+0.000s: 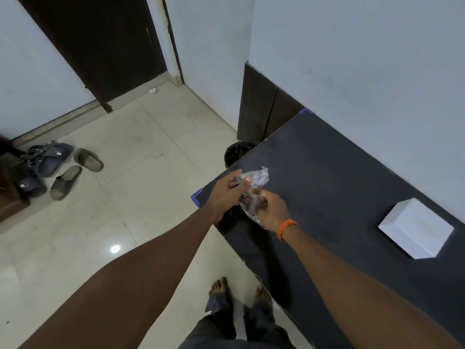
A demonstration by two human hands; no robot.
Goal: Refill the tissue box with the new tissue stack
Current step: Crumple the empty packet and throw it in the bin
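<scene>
Crumpled clear wrapper between hands

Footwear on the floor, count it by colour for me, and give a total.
Dark blue slides: 2, one by the doorway, one nearer the left edge
Grey-olive slides: 2, the second just below
Total: 4
</scene>
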